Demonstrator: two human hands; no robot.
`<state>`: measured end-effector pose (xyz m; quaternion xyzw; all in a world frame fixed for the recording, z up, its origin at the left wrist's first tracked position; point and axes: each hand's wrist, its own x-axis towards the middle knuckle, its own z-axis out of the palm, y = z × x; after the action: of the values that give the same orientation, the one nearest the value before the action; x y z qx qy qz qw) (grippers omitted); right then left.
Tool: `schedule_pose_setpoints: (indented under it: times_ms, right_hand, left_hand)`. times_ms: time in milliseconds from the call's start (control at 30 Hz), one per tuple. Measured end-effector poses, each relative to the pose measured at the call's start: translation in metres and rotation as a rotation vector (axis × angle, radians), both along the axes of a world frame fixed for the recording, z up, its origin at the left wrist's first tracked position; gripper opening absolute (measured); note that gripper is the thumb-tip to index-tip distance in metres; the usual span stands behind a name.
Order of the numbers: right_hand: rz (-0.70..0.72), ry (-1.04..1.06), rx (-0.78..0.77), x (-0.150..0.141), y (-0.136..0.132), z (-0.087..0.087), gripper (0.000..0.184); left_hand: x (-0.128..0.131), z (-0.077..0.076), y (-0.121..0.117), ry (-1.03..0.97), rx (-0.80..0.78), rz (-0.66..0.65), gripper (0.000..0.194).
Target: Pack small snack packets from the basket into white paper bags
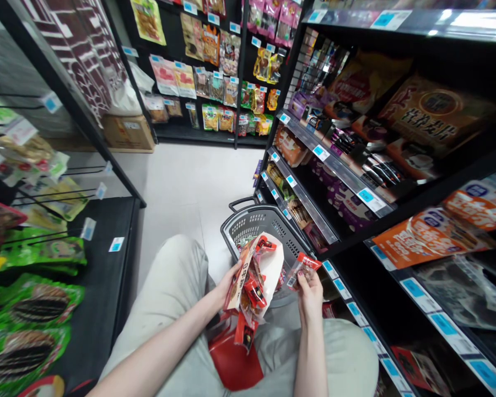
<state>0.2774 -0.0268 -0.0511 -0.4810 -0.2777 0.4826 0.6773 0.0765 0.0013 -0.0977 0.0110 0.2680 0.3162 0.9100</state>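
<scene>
I crouch in a shop aisle, my knees in light trousers below. My left hand [227, 281] is closed on an open white snack carton [258, 275] holding several small red packets; one red packet [244, 333] hangs from its lower end. My right hand [310, 289] pinches a single small clear packet with a red top [302, 267], held just right of the carton. Both hands hover above the near rim of a grey shopping basket [252, 226] standing on the floor.
Black shelves with snack boxes and blue price tags [366, 196] run along the right. Hooks of green and yellow snack bags [37, 251] hang on the left. A red bag [235, 361] lies on my lap. A cardboard box [128, 132] sits at the aisle's far end.
</scene>
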Motion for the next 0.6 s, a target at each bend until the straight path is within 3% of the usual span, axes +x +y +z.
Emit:
schedule_pose_setpoints:
  times_ms: [200,367,467,600]
  right_hand:
    - [0.102,0.073,0.062,-0.005,-0.004,0.011,0.032]
    - [0.208,0.316,0.232,-0.006,-0.010,0.018,0.026]
    - [0.231,0.417,0.223,-0.004,-0.012,0.022,0.019]
    - [0.220,0.372,0.179,-0.001,-0.013,0.026,0.027]
  left_hand:
    - [0.001,0.005,-0.001,-0.040,0.017,0.002,0.048]
    - [0.001,0.002,0.000,-0.007,0.007,0.003,0.048]
    - [0.001,0.003,-0.001,-0.030,0.025,-0.006,0.049]
    - [0.001,0.005,-0.002,-0.052,0.039,-0.003,0.049]
